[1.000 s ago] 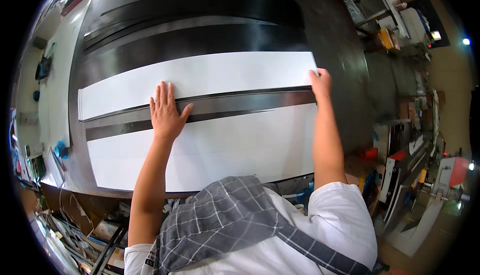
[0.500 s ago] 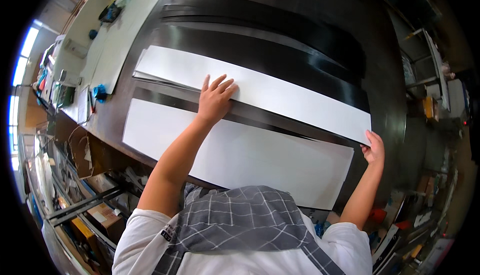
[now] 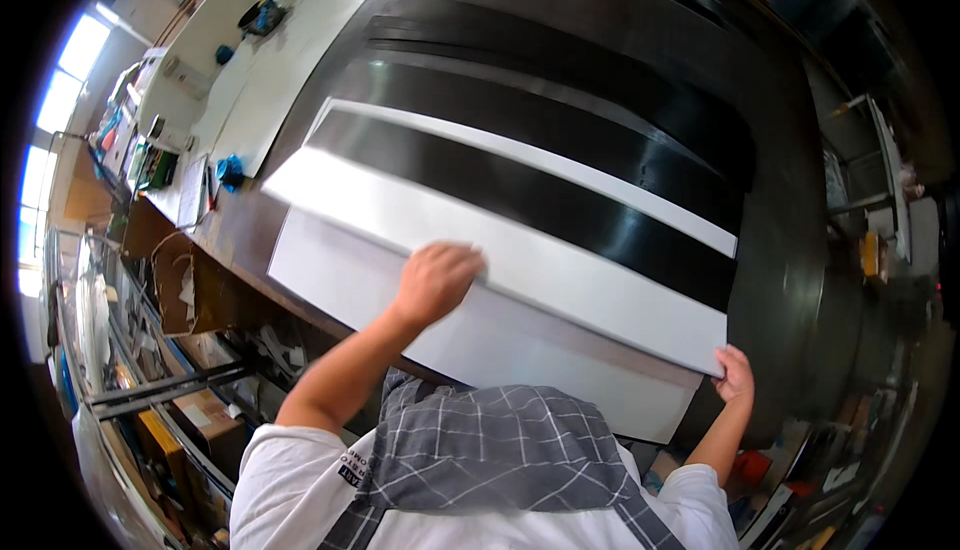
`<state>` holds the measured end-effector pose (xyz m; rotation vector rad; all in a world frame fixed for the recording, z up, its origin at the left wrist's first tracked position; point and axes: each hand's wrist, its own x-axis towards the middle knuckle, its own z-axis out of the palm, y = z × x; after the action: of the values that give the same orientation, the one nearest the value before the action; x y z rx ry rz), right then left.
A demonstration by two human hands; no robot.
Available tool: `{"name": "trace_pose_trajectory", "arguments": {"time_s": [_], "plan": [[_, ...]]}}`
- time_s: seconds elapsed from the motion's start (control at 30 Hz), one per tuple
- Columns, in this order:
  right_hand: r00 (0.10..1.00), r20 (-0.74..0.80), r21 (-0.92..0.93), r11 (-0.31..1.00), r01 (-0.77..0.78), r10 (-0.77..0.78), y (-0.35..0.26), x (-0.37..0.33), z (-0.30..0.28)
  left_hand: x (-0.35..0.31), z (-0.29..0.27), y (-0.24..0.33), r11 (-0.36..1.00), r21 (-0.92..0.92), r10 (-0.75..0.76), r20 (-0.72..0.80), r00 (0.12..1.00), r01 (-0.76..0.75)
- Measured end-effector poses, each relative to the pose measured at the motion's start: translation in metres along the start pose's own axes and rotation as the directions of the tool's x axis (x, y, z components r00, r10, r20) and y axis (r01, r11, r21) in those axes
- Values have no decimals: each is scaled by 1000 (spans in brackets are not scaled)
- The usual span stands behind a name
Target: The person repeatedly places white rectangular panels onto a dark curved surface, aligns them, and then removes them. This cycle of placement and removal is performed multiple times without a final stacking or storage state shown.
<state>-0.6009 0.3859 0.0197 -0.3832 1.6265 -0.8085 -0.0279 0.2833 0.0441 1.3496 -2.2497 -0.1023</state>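
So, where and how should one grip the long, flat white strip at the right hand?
Probably by its near long edge, from the picture's lower side: the white strip is long and narrow, and that edge faces this way. Two spread grips should steady it; the right hand pinches its near right corner.

Left of you: pale surface (image 3: 270, 75), blue crumpled item (image 3: 230, 172) near its lower corner, white paper (image 3: 193, 190) just beside that. Bright window (image 3: 78, 65) beyond. Lower left of you: brown carton (image 3: 165, 275), metal rack (image 3: 170, 388) below it. Right of you: metal frame (image 3: 886, 145), yellow item (image 3: 873, 255) near its foot, red object (image 3: 752, 467) lower, near your side.
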Motion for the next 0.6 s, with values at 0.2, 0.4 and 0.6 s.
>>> {"name": "trace_pose_trajectory", "arguments": {"time_s": [0.2,0.4,0.6], "plan": [[992,-29,-314,942,-122,119,80,-26,-23,-105,-1,29,987,-113,-98,133,986,114],[978,-203,-947,263,-183,-51,-1,-19,22,-126,-15,36,952,-192,-174,308,935,240],[882,-50,-679,664,314,-469,-109,92,61,-96,0,32,963,16,-257,354,899,269]]}}
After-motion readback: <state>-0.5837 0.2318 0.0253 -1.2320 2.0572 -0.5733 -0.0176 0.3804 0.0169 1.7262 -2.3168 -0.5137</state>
